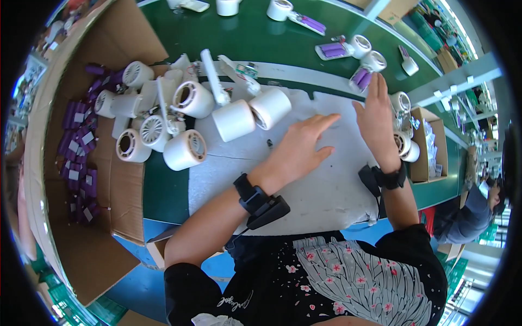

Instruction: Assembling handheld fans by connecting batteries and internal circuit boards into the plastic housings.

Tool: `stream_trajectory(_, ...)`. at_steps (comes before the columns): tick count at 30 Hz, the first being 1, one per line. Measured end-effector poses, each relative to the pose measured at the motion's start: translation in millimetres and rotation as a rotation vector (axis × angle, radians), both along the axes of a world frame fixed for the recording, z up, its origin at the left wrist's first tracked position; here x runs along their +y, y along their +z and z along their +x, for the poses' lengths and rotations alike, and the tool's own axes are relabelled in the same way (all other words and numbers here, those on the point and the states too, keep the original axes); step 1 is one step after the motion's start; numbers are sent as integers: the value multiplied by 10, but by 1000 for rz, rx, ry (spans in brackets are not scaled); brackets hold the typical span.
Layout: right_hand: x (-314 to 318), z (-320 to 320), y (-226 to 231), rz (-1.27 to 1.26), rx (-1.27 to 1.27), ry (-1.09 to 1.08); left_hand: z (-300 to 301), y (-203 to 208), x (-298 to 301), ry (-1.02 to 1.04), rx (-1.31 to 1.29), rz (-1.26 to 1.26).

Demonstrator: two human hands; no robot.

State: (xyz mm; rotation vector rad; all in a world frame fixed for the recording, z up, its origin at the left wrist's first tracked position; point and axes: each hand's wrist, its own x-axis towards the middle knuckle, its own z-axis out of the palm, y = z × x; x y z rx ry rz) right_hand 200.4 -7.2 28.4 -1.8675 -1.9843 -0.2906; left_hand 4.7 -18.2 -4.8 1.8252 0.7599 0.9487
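Observation:
My left hand hovers over the pale foam mat, its fingers stretched out and nothing in them. Beyond it to the left lie two white cylindrical housings, one touching the other. My right hand points away from me with straight fingers and a spread thumb, also holding nothing visible. Its fingertips are beside a white housing with a purple battery pack attached; whether they touch it I cannot tell. A tiny dark piece lies on the mat.
At left stands a big cardboard box with purple battery packs inside. Several white housings crowd beside it. More units lie on the green bench. A small carton holds clear bags at right; another person is beyond.

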Motion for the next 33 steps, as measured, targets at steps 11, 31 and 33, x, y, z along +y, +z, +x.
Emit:
stream_trajectory(11,-110,-47,380,-671,82,361,-37,75,29,-25,-59,237)
stream_trajectory(31,3305,-1792,85,-325,-261,699,-1857,1379,-1603,534,80,688)
stream_trajectory(33,3824,-1547,8,-188,-283,803,-1937,1322,-1670,598,16,648)
